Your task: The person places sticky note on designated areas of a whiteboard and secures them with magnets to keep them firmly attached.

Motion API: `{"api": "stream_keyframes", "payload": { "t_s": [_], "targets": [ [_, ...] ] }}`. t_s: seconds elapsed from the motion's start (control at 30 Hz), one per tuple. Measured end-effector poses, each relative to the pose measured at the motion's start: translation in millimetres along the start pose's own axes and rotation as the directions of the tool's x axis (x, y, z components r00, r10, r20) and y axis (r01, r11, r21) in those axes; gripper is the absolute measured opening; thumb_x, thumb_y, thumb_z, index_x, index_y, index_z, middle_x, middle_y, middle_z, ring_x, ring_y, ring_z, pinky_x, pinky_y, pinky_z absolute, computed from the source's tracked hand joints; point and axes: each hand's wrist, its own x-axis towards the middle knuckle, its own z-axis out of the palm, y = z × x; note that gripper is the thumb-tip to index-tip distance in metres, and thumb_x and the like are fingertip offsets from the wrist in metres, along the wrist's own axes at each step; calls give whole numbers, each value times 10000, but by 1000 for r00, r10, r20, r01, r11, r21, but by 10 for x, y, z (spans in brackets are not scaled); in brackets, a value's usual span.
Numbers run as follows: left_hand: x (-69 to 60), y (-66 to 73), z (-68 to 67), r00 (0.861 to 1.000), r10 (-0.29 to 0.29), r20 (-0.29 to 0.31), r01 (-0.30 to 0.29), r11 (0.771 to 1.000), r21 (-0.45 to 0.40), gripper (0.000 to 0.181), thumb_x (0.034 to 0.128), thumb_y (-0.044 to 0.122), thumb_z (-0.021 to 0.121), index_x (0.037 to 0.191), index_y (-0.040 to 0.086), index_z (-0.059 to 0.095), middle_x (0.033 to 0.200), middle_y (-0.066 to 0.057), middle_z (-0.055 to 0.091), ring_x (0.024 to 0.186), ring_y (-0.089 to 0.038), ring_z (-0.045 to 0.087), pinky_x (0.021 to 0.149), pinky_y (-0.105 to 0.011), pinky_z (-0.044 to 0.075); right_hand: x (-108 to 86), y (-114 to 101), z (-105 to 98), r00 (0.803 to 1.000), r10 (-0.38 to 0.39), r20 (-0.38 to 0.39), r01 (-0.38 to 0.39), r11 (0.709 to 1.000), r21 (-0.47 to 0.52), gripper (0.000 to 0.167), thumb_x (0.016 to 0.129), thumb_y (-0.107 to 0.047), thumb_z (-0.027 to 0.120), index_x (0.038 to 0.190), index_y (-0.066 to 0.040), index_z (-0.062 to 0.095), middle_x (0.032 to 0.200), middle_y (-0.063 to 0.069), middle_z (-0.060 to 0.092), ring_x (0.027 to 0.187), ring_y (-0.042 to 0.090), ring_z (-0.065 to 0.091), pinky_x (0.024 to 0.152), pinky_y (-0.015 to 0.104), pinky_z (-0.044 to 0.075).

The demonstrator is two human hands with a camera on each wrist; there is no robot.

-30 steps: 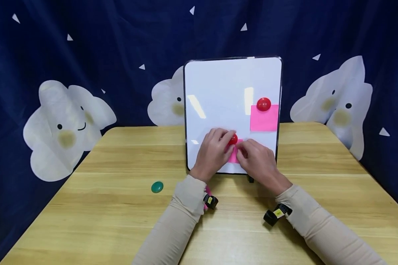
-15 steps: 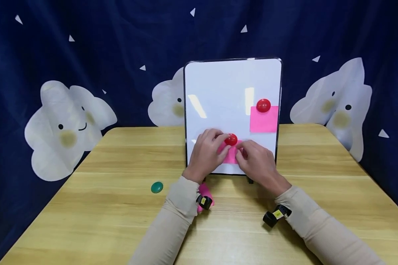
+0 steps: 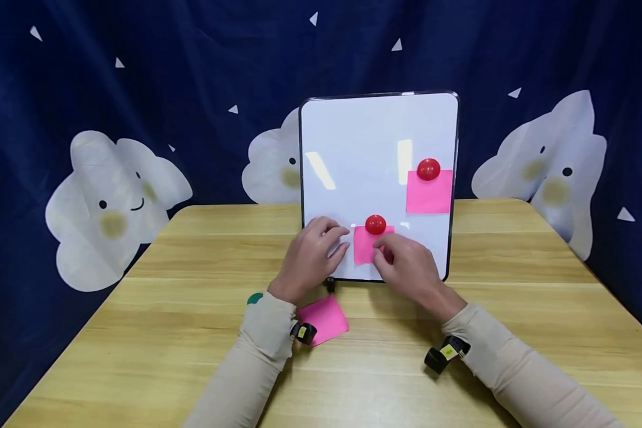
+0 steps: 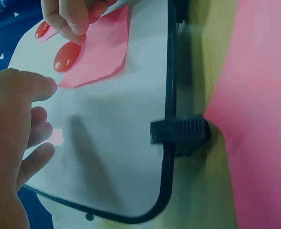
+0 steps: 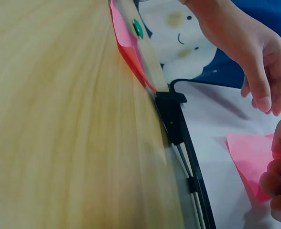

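Observation:
On the whiteboard (image 3: 364, 142) a red round magnet (image 3: 375, 224) sits at the top edge of a pink sticky note (image 3: 362, 245). My right hand (image 3: 409, 267) is over the right part of this note, fingers bent and fingertips close to its face. Whether they pinch the paper cannot be told. My left hand (image 3: 307, 258) is left of the note with fingers and thumb apart and nothing between them. In the left wrist view, the index finger of the left hand (image 4: 9, 114) is a little short of the magnet (image 4: 67, 57).
Higher at the right, another red magnet (image 3: 428, 169) overlaps the top of a second pink note (image 3: 429, 193). A loose pink note (image 3: 326, 320) lies on the table (image 3: 385, 368) by my left wrist. My left sleeve partly covers a green magnet (image 3: 254, 298). Black feet (image 4: 183, 131) support the board.
My left hand has let go of the red magnet and drawn back to the left, uncovering the lower note and the loose one. The right hand has shifted slightly left over the note.

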Motion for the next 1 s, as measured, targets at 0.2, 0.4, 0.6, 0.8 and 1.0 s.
{"api": "stream_keyframes", "payload": {
  "t_s": [0.2, 0.4, 0.6, 0.8, 1.0],
  "targets": [
    [-116, -36, -15, 999, 13, 37, -13, 1000, -2, 187, 914, 218, 738, 1064, 110, 765, 1014, -15, 644, 890, -119, 611, 733, -232, 528, -37, -36, 51, 998, 30, 54, -34, 997, 68, 89, 865, -71, 677, 936, -81, 731, 682, -47, 569, 601, 112, 492, 552, 281, 437],
    [-276, -88, -17, 999, 14, 53, -12, 999, -36, 116, 918, 168, 732, 1009, 104, 768, 956, 6, 648, 788, -93, 607, 680, -223, 519, -71, -76, 76, 992, 38, 121, -60, 981, 183, 74, 874, -55, 689, 918, -81, 744, 749, -44, 625, 655, 115, 522, 611, 297, 475],
    [-430, -158, -64, 999, 42, 27, -42, 999, -28, 79, 921, 163, 720, 960, 110, 764, 887, 18, 656, 678, -71, 555, 580, -217, 468, -106, -157, 114, 962, 30, 270, -94, 969, 226, 75, 899, -74, 689, 940, -71, 752, 790, -68, 642, 699, 104, 538, 658, 300, 493],
    [-635, -232, -173, 999, -16, 38, 20, 995, -95, 71, 885, 151, 761, 944, 112, 756, 816, 34, 657, 680, -75, 611, 585, -210, 494, -135, -267, 183, 930, 6, 368, -97, 969, 228, 107, 915, -117, 670, 966, -74, 754, 783, -88, 624, 691, 90, 532, 625, 281, 482],
    [-726, -253, -296, 991, -60, 120, 73, 991, -110, 46, 895, 155, 756, 936, 135, 758, 826, 69, 671, 712, -55, 619, 619, -211, 503, -144, -332, 224, 914, -1, 405, -99, 969, 225, 107, 914, -132, 681, 972, -97, 763, 814, -105, 633, 726, 78, 545, 642, 268, 490]
  ]
}}
